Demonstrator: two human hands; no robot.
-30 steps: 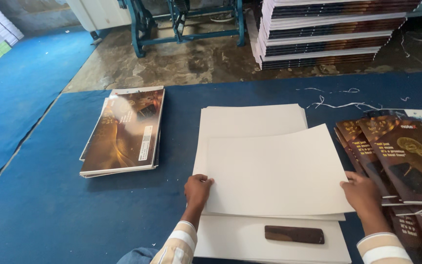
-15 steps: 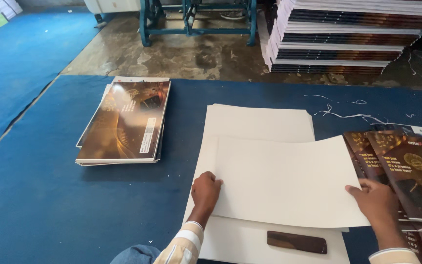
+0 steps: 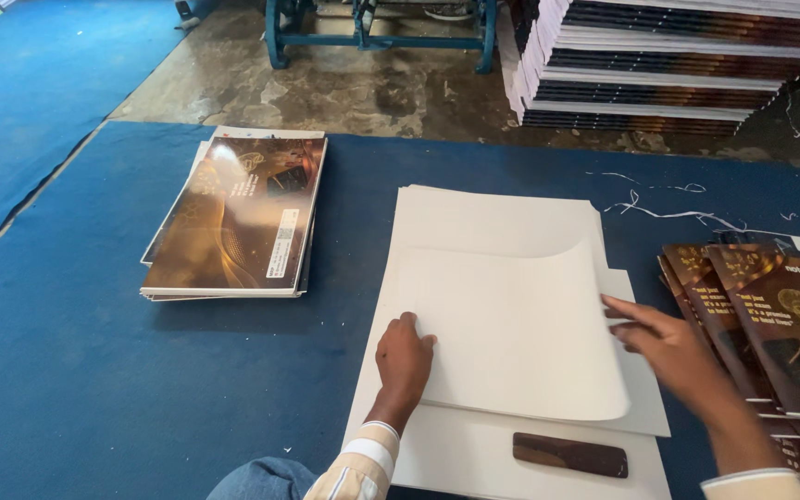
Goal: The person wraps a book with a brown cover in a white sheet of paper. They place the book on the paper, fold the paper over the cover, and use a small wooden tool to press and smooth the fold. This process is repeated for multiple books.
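Note:
A stack of large white sheets [image 3: 497, 218] lies on the blue mat in front of me. The top white sheet [image 3: 511, 324] is folded over toward me, its far edge curved. My left hand [image 3: 404, 356] presses flat on the sheet's left edge. My right hand [image 3: 668, 347] hovers at the sheet's right edge, fingers spread, holding nothing. A dark brown wooden folding stick [image 3: 570, 455] lies on the lower sheet near me.
A pile of brown glossy covers [image 3: 238, 218] sits at the left on the blue mat [image 3: 94, 370]. More brown covers [image 3: 770, 315] fan out at the right. Tall stacks of printed booklets [image 3: 678, 60] stand at the back right, beside a blue metal frame [image 3: 377, 28].
The top sheet has been folded over toward me, now curved at its far edge. My right hand has let go of the sheet's edge and opened. The view has moved closer.

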